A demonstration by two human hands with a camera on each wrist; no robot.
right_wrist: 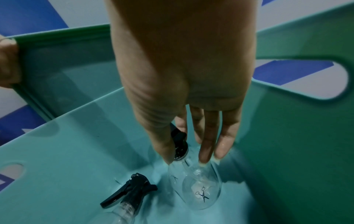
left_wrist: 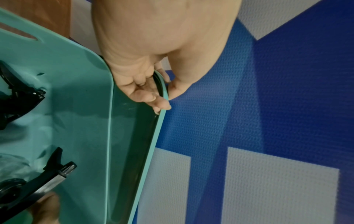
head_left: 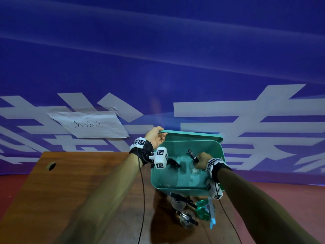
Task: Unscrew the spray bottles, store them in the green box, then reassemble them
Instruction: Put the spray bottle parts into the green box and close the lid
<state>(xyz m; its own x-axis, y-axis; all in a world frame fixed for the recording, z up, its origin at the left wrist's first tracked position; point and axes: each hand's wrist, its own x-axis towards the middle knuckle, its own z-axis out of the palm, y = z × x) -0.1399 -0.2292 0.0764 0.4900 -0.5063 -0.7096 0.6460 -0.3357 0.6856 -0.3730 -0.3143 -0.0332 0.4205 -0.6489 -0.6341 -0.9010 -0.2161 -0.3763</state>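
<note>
Blue banner behind, your right hand (right_wrist: pixel 184 84) pinches a clear spray bottle (right_wrist: pixel 199 186) at its black collar inside the green box (head_left: pixel 177 188) at the table's (head_left: pixel 70 182) far edge; light, slick plastic, so hold the neck. Your left hand (left_wrist: pixel 153 60) grips the lid (left_wrist: pixel 153 136).

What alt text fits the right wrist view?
The right hand reaches into the green box, fingers around a clear spray bottle with a black head. A second bottle lies on the box floor, and the left hand holds the raised lid.
</note>
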